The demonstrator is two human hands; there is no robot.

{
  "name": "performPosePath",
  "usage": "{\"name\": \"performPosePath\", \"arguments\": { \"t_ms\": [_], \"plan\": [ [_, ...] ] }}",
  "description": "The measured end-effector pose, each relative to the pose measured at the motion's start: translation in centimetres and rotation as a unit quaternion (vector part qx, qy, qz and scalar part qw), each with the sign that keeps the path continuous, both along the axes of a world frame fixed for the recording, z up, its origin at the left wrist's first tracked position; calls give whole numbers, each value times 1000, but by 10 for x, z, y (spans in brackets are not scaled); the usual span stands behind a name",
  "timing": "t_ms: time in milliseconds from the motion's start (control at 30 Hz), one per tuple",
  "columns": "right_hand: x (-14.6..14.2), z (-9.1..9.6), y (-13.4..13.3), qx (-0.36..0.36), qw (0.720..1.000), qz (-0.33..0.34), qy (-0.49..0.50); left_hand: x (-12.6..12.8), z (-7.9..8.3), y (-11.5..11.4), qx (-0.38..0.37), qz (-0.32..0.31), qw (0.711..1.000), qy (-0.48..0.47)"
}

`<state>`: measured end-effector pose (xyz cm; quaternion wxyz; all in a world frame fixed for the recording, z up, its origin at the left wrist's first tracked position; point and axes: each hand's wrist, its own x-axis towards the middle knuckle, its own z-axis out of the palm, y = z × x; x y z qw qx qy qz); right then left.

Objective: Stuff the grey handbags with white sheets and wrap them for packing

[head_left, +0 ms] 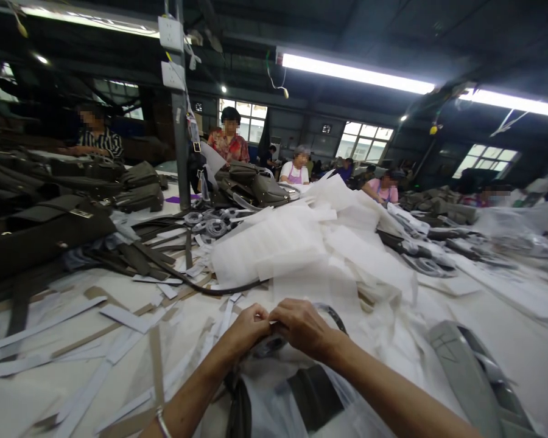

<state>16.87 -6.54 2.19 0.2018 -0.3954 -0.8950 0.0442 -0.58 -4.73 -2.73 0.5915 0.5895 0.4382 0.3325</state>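
My left hand (pixel 249 326) and my right hand (pixel 304 328) meet fingertip to fingertip in the middle of the view. Both are closed in a pinch, and whatever lies between the fingers is too small or hidden to name. Just under and behind them shows a dark coiled strap (pixel 335 317) with clear plastic about it, partly covered by my right hand. Nearer to me, below my wrists, a dark olive bag (pixel 317 395) lies in a clear plastic wrapping; my forearms hide part of it.
White foam sheets (pixel 274 243) are heaped beyond my hands. Dark bags (pixel 41 237) pile up at left, near a metal post (pixel 179 121). Paper and brown strips (pixel 123 317) litter the left side. A grey plastic device (pixel 466 377) stands at right. Several co-workers (pixel 228 143) are farther back.
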Motion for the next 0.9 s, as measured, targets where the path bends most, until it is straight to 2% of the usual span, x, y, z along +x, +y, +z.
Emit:
{"name": "performPosePath", "arguments": {
  "t_ms": [167,267,367,467,533,600,667,733,800,833,900],
  "plan": [
    [6,19,-19,95,988,71,-99,-10,9,-5,-75,-54,993,-79],
    [7,23,-32,107,980,55,-156,-13,11,-6,-108,-70,985,-116],
    [7,14,-39,93,981,13,-170,-9,7,-5,-127,-56,982,-129],
    [8,5,-43,30,993,-11,-115,-5,3,-4,-141,-27,982,-125],
    [14,8,-48,-9,998,-19,-53,-5,4,-2,-148,-13,981,-121],
    [31,19,-56,-6,999,-41,15,-6,7,-2,-154,-8,981,-119],
    [65,34,-70,37,991,-99,77,-8,10,-2,-160,-16,980,-115],
    [116,49,-91,89,963,-218,129,-11,12,-1,-170,-27,978,-116],
    [176,59,-121,100,905,-380,163,-13,9,3,-183,-24,975,-126],
    [205,62,-139,78,868,-459,172,-13,7,5,-187,-29,974,-126],
    [257,60,-174,-13,791,-582,190,-12,3,10,-183,-27,974,-134]
  ]
}}
